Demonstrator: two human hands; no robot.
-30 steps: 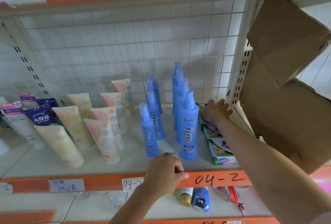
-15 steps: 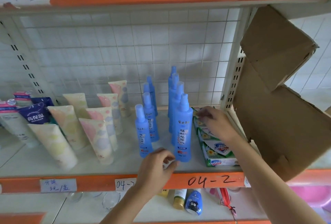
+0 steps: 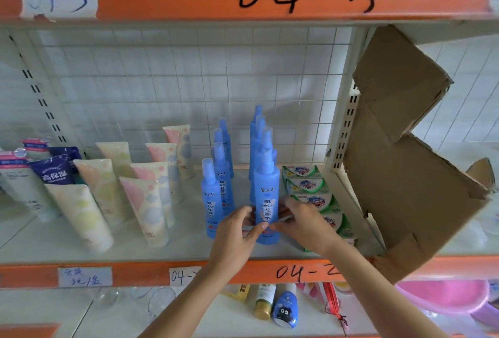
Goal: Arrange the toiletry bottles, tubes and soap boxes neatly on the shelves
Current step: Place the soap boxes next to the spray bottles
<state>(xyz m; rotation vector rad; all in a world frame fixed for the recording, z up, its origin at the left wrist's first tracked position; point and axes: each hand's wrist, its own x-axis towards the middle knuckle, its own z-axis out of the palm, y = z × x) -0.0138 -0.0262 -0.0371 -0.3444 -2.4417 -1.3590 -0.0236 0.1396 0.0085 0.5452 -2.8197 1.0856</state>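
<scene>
On the middle shelf (image 3: pixel 162 254), going left to right, tubes (image 3: pixel 145 208) are leaning in rows, then blue bottles (image 3: pixel 218 189) are standing upright. The left hand (image 3: pixel 237 232) is curling round the front bottle (image 3: pixel 266 202) from its left side; the right hand (image 3: pixel 305 223) is pinching it from the right. The bottle's long axis is running vertical, directly between both hands, equally near each. Soap boxes (image 3: pixel 307 185) are lying just beside it, rightward.

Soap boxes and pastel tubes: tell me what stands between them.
In the head view, blue spray bottles stand between the soap boxes and pastel tubes, both hands gripping the front one.
</scene>
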